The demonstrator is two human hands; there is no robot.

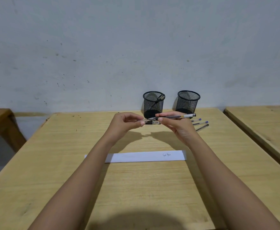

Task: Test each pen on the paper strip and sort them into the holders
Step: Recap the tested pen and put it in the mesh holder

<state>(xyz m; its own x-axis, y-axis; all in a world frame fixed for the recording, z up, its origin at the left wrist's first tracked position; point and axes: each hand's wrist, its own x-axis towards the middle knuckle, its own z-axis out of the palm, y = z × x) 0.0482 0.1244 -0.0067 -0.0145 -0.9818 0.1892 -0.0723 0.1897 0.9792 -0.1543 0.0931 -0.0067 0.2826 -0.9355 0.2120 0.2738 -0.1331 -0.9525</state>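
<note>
This pen (pixel 177 116) looks light, stiff, kinda slick plastic, so my right hand (pixel 174 126) pinches it near the tip; left hand (pixel 127 122) pinches the cap (pixel 152 123).

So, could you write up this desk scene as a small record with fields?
left hand: pinches pen cap
right hand: holds uncapped pen
left holder: one sorted pen inside
right holder: no pens visible
loose pens: three, on table right of the hands
paper strip: flat near person, scribble at right end
</note>
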